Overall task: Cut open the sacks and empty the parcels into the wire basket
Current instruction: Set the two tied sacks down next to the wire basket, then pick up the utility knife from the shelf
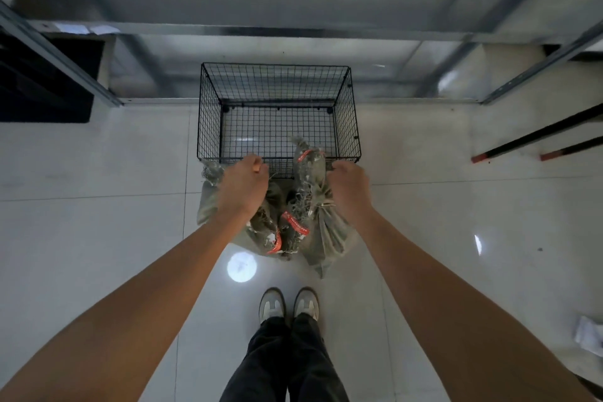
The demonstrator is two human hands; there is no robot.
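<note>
Head view looks down on a black square-mesh wire basket point(277, 114), empty on the pale tiled floor. Just before its near rim both hands hold grey-green woven sacks with red tape bands point(295, 222). Left hand point(243, 188) and right hand point(349, 188) have fingers clenched on the sack cloth. No cutting tool shows; the sacks look tied, so opening comes next, probably after setting them down.

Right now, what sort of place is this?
Probably a parcel depot or warehouse back room: grey woven sacks with red tags, a black wire basket on a tiled floor, and metal shelving behind it.
</note>
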